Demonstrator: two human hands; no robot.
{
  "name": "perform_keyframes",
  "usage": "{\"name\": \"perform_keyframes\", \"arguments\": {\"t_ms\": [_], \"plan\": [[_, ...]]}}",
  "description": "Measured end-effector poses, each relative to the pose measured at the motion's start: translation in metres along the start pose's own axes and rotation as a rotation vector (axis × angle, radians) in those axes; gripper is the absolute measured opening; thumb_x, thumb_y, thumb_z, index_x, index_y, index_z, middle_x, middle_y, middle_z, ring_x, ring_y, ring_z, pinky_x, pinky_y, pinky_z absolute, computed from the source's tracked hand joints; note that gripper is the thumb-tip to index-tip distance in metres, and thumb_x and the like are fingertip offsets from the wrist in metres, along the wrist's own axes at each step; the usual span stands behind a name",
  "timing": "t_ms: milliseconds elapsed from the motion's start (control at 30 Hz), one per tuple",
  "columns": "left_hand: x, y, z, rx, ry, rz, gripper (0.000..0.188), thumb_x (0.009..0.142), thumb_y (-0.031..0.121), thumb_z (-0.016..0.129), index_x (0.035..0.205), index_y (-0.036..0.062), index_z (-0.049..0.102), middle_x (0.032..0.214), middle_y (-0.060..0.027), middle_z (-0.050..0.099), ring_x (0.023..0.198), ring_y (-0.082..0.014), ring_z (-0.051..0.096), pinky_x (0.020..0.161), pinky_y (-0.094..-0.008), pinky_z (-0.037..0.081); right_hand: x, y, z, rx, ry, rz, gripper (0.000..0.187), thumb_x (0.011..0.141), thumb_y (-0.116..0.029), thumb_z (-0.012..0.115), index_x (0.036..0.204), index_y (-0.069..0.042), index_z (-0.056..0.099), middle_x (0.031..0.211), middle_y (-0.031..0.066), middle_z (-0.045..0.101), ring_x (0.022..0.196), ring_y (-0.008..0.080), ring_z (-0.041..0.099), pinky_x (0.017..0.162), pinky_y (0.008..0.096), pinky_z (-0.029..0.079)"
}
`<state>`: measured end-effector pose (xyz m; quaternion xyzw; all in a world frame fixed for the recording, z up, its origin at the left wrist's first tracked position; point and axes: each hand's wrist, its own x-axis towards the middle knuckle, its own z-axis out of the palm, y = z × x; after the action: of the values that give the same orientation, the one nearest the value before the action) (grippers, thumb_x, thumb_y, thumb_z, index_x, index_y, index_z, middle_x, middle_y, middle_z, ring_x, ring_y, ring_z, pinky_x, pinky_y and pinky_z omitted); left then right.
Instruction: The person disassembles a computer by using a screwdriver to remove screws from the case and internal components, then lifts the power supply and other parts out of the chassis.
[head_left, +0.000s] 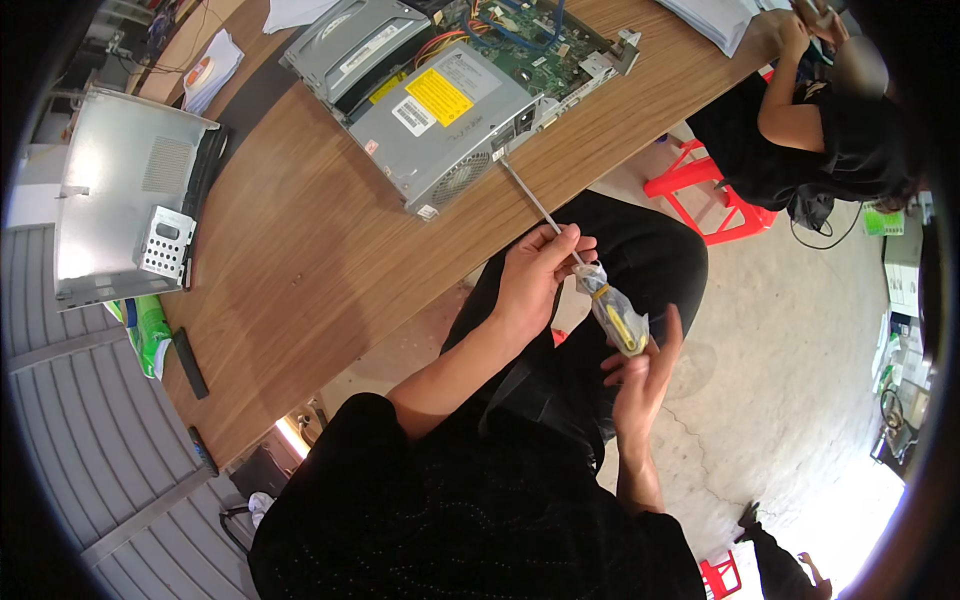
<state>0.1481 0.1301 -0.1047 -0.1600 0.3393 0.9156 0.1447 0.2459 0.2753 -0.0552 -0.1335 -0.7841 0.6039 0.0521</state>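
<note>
Just right of and below the frame's centre, I see the right hand at the butt of a slim-shafted screwdriver with a yellow handle wrapped in clear plastic; its forefinger is stretched out, and I cannot tell whether the other fingers grip. The left hand, near the middle, pinches the metal shaft between thumb and fingers. Farther up, I follow that shaft to its tip, at the edge of a grey metal power supply box with a yellow label, near a green circuit board, above a brown wood-grain table. At upper left stands a silver metal casing; at upper right, a red plastic stool.
</note>
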Motion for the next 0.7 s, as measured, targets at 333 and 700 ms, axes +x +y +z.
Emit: {"name": "perform_keyframes", "arguments": {"t_ms": [333,700], "plan": [[-0.013,0.018,0.004,-0.015,-0.101,0.069,0.028,0.103,0.020,0.050,0.120,-0.0006,0.054,0.116,-0.0164,0.065,0.103,-0.0238,0.065,0.096,-0.0373,0.050,0.015,-0.009,-0.016,0.223,-0.355,0.477,0.082,0.099,-0.063,0.016,0.083,0.001,0.065,0.047,0.0056,0.051,0.037,0.0114,0.045,0.036,0.0223,0.032],[-0.017,0.013,0.007,-0.122,-0.043,0.038,0.023,0.101,0.015,0.054,0.117,-0.0005,0.056,0.112,-0.0159,0.066,0.103,-0.0249,0.065,0.093,-0.0352,0.050,0.015,0.008,-0.025,0.042,-0.250,0.252,0.044,0.099,-0.037,0.053,0.098,0.005,0.062,0.053,0.0096,0.057,0.043,0.0106,0.051,0.044,0.0222,0.040]]}}
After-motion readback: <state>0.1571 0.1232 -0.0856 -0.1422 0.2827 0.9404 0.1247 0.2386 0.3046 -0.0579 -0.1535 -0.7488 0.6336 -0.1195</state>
